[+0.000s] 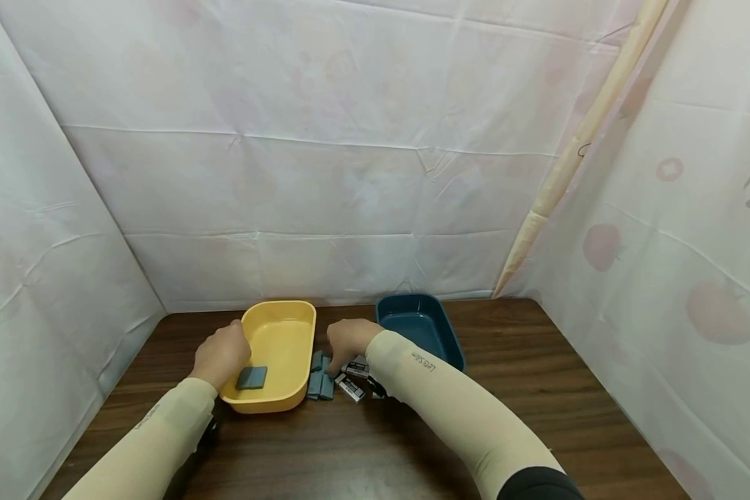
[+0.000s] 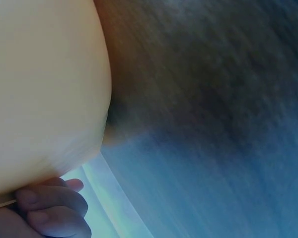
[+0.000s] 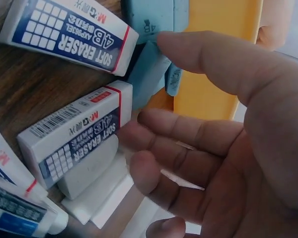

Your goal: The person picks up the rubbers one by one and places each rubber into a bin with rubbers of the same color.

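The right hand point(image 1: 348, 340), at lower centre of the head view, is parted loosely, its thumb touching a blue eraser point(image 3: 150, 72) at upper centre of the right wrist view; the left hand point(image 1: 221, 355), lower left, grips the tray point(image 1: 281, 351) by its rim. A low pinch across the eraser's narrow width should suit; its long axis, partly hidden, seems to slant down-left in the wrist view.

Yellow tray point(image 1: 281, 347): one
Dark-blue tray point(image 1: 417, 325): one
Blue-grey erasers point(image 1: 252, 378): at least five
Sleeved white erasers point(image 3: 72, 37): at least three
Plain white pieces point(image 3: 89, 168): at least two
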`<action>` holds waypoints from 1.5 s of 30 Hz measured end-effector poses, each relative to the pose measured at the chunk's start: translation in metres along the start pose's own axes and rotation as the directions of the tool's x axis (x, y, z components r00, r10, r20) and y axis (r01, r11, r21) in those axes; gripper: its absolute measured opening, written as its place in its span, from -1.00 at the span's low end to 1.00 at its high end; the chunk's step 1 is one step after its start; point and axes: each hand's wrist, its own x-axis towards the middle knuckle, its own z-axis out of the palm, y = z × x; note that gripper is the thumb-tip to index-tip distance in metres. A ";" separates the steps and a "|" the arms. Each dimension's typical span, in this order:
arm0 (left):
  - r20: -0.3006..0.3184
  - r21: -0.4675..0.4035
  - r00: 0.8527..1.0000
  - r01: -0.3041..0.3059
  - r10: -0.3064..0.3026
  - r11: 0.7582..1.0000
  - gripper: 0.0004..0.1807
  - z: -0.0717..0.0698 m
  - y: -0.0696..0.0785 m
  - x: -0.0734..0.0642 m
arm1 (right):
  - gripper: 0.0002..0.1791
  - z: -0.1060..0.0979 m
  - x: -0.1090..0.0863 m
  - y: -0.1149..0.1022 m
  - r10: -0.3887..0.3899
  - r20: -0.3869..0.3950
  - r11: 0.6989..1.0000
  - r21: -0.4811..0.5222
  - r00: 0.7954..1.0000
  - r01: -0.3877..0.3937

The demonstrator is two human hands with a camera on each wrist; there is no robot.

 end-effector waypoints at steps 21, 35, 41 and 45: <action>-0.002 0.009 1.000 0.004 -0.004 1.000 -0.46 0.001 -0.002 0.001 | -0.78 0.006 0.003 -0.002 -0.065 -0.034 0.998 0.024 0.997 0.066; 0.000 0.001 1.000 -0.011 0.011 1.000 -0.46 0.001 -0.002 0.001 | -0.73 0.008 0.001 -0.005 -0.076 -0.156 0.993 -0.107 0.985 0.060; 0.000 -0.001 1.000 -0.008 0.008 1.000 -0.46 0.001 -0.002 0.001 | -0.69 0.009 0.001 -0.006 -0.047 -0.143 0.993 -0.111 0.989 0.031; -0.006 0.002 1.000 -0.010 0.010 1.000 -0.47 0.001 -0.002 0.001 | -0.73 0.010 0.002 -0.005 -0.042 -0.143 0.994 -0.103 0.989 0.027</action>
